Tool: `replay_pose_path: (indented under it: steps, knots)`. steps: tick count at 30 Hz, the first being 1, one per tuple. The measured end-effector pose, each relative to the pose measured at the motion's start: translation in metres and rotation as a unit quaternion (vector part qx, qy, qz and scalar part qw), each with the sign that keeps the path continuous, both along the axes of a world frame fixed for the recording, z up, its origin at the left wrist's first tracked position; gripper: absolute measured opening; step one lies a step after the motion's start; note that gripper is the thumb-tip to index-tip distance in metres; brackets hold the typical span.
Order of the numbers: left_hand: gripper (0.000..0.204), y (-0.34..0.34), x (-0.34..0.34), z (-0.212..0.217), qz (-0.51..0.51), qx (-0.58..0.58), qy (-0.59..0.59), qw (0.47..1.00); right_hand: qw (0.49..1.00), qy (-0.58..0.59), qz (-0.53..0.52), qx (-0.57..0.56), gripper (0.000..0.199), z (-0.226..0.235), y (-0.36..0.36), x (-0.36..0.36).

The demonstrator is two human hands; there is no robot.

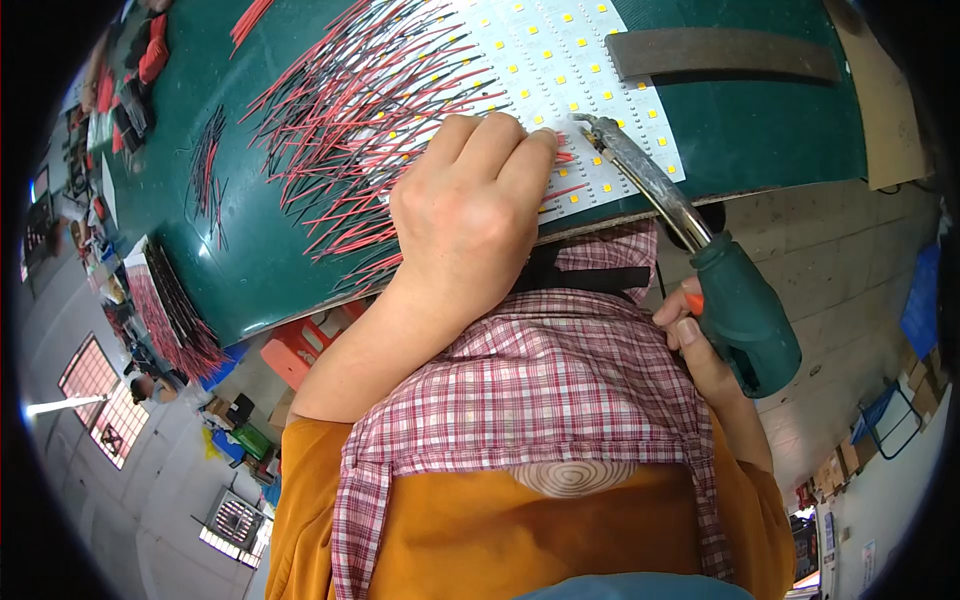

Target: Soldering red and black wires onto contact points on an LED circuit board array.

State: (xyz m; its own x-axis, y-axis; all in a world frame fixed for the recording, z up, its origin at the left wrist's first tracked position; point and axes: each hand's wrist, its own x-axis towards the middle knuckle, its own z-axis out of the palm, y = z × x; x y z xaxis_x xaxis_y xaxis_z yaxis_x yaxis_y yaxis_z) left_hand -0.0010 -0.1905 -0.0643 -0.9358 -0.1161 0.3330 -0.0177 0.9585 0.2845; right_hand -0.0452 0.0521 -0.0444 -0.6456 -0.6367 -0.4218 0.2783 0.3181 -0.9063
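My left hand (470, 205) is closed, knuckles up, over the near part of a white LED board (530, 45) dotted with small yellow chips. Its fingertips are mostly hidden, but a red wire (564, 157) shows right beside them. Around the green handle of a soldering gun (745, 310), my right hand (705, 345) is closed, with fingers by an orange trigger. The gun's metal barrel slants up and left, its tip at the board just right of my left fingers, where faint smoke shows. Many red and black wires (330, 130) fan leftward from the board.
A dark curved bar (725, 55) lies across the board's right edge on the green tabletop (770, 130). Loose wires (207, 170) lie farther left, and a thick wire bundle (170, 310) sits at the left table corner. Below the table edge stands a red stool (290, 352).
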Motion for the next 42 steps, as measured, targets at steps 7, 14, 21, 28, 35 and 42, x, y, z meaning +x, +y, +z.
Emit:
replay_pose_path:
  steps: [7,14,21,28,35,42]
  knots:
    - [0.020,-0.007,-0.003,-0.002,0.027,0.058,0.017,0.998,0.998,0.047,0.025,0.013,0.009,-0.002,-0.003,-0.004]
    - [0.020,-0.005,-0.005,-0.009,0.028,0.005,0.037,0.999,0.997,0.055,0.035,0.030,0.007,-0.003,-0.006,-0.003]
    - [0.018,-0.004,-0.005,-0.009,0.024,-0.006,0.045,0.999,0.996,-0.084,-0.025,0.026,0.010,-0.010,0.002,-0.005]
    - [0.015,-0.002,-0.004,-0.006,0.033,-0.013,0.026,0.999,1.000,0.018,-0.005,-0.016,0.021,-0.003,-0.002,-0.002]
    - [0.019,-0.003,-0.004,0.002,0.034,0.012,0.001,0.999,0.999,0.028,0.009,-0.021,0.014,0.000,-0.009,-0.004]
    - [0.022,-0.009,-0.008,-0.002,0.044,0.021,0.030,0.998,0.998,0.041,0.033,0.020,0.011,0.002,-0.009,-0.005]
